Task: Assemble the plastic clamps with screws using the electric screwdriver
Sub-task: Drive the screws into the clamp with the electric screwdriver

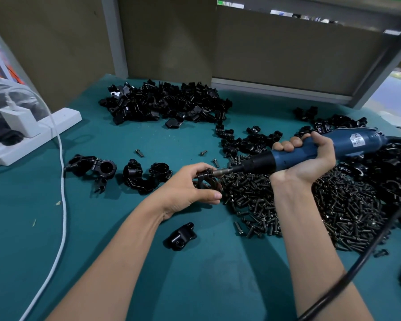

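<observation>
My left hand (190,188) grips a black plastic clamp (205,179) just above the green table mat (125,228). My right hand (308,158) is wrapped round the blue electric screwdriver (320,150), which lies almost level and points left. Its bit (221,171) touches a screw at the top of the held clamp. A big heap of black screws (310,205) lies under and right of the tool. One loose clamp piece (181,236) sits on the mat near my left forearm.
Several joined clamps (116,172) lie at the left. Piles of black clamp parts (167,103) sit at the back and at the right (380,154). A white power strip (33,133) with a white cable (63,193) runs down the left. The screwdriver's black cord (357,262) crosses the right.
</observation>
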Demonstrator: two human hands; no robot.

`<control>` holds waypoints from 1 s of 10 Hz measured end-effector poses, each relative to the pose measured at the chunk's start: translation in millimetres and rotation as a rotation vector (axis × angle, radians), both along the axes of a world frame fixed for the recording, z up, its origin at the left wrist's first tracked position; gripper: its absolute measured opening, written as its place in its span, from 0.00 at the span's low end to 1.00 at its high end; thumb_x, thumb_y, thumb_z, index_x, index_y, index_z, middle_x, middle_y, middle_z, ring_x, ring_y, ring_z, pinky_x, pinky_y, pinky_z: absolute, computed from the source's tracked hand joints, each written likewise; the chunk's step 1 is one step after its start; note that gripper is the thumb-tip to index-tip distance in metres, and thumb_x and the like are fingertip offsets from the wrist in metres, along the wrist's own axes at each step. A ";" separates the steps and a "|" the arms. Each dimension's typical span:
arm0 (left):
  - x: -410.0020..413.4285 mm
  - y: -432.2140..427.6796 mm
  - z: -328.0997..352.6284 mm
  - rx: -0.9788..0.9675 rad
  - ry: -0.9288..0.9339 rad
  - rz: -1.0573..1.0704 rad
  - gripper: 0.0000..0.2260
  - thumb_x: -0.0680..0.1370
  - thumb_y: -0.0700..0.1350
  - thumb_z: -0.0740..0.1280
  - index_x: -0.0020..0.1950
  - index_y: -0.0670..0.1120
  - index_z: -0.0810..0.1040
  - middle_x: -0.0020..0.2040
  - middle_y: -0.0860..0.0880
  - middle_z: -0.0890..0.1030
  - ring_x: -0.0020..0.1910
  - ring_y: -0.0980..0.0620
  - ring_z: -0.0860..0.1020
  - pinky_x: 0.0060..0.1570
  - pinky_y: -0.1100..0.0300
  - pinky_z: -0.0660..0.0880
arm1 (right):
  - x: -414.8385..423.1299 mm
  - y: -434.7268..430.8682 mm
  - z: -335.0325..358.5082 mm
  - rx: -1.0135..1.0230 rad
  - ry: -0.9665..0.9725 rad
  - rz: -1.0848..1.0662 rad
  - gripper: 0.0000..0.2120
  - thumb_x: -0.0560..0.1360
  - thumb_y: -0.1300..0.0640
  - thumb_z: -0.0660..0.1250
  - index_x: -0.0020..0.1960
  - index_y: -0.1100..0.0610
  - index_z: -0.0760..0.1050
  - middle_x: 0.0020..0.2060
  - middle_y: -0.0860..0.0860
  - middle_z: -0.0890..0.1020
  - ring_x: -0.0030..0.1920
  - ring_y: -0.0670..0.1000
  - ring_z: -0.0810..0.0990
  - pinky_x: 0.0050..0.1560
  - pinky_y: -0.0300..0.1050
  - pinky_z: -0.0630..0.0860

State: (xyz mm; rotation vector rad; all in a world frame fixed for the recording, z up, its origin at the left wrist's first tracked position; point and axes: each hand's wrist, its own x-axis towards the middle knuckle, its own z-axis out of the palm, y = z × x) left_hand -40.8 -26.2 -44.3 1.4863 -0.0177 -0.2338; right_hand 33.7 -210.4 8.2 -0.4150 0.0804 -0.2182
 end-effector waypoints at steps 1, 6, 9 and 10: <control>0.0 0.8 0.2 -0.001 0.000 0.001 0.16 0.72 0.30 0.73 0.56 0.43 0.78 0.45 0.43 0.84 0.44 0.41 0.85 0.47 0.52 0.83 | 0.2 0.7 -0.9 0.005 0.002 -0.004 0.10 0.74 0.57 0.60 0.34 0.56 0.67 0.24 0.48 0.69 0.22 0.48 0.67 0.28 0.37 0.67; 0.6 2.1 -1.8 0.040 -0.005 -0.011 0.15 0.72 0.31 0.73 0.55 0.44 0.78 0.40 0.48 0.85 0.42 0.43 0.85 0.41 0.57 0.82 | 0.1 2.0 -5.9 0.030 0.021 -0.004 0.10 0.74 0.57 0.61 0.34 0.56 0.67 0.24 0.49 0.69 0.22 0.48 0.66 0.27 0.37 0.67; 1.9 5.4 -3.3 0.073 -0.033 -0.013 0.15 0.72 0.31 0.74 0.55 0.45 0.78 0.41 0.46 0.85 0.41 0.42 0.85 0.41 0.57 0.81 | -2.3 4.5 -7.2 0.040 0.061 -0.021 0.10 0.73 0.57 0.61 0.34 0.56 0.67 0.24 0.49 0.69 0.22 0.48 0.66 0.27 0.37 0.67; 2.5 6.2 -4.6 0.097 -0.051 -0.021 0.15 0.72 0.32 0.74 0.55 0.44 0.77 0.41 0.46 0.85 0.41 0.43 0.85 0.43 0.54 0.83 | -3.3 5.2 -6.6 0.036 0.058 -0.018 0.10 0.74 0.57 0.61 0.34 0.56 0.67 0.24 0.49 0.69 0.22 0.48 0.66 0.27 0.37 0.67</control>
